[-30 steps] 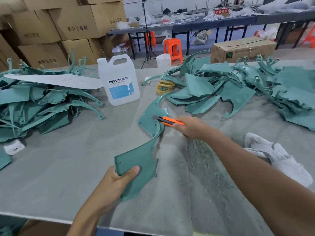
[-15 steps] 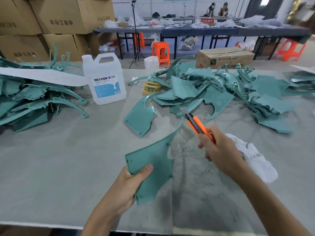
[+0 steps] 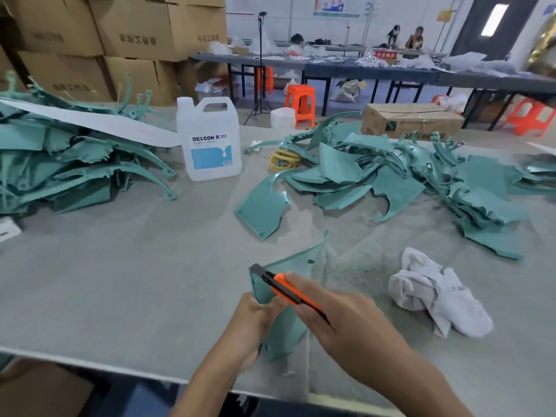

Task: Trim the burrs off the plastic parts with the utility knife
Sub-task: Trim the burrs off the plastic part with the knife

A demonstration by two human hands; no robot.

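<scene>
Orange knife [image 3: 285,291] over teal part [image 3: 296,263]

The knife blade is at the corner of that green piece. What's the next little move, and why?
Probably a short, light stroke of the utility knife down the left edge of the plastic part. The blade tip sits at that edge's top corner, the right hand grips the knife, and the left hand holds the part just below, so the stroke should stop short of it.
</scene>
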